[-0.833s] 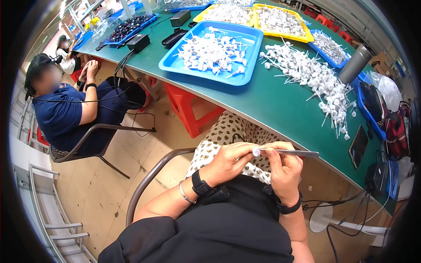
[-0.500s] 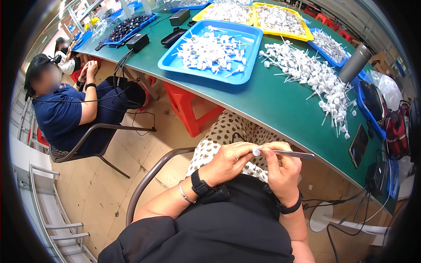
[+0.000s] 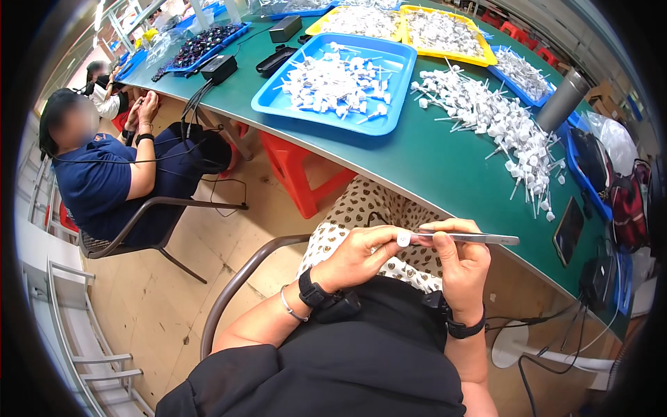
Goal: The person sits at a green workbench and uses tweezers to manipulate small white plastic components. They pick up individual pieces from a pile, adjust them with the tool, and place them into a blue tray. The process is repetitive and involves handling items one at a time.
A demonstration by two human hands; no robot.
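Above my lap, my left hand [image 3: 356, 256] pinches a small white plastic piece [image 3: 403, 239] whose round head shows at the fingertips. Its other parts are hidden by the fingers. My right hand [image 3: 460, 260] is closed on a pair of metal tweezers [image 3: 495, 238], lying almost level between thumb and fingers. The tweezers' tips point left, close to the white piece; I cannot tell whether they touch it. On the table ahead, a blue tray [image 3: 267, 103] holds many white stemmed pieces, and a loose pile of similar pieces [image 3: 490, 118] lies to its right.
Yellow trays [image 3: 479, 59] of white pieces stand at the back of the green table [image 3: 361, 156]. A grey metal flask [image 3: 564, 99], a phone [image 3: 568, 231] and a bag [image 3: 631, 208] are on the right. A seated person [image 3: 104, 163] works at left, near a red stool [image 3: 295, 170].
My right hand has shifted a little to the right with the tweezers, drawing back from the left fingertips. My left hand and the white piece have barely moved.
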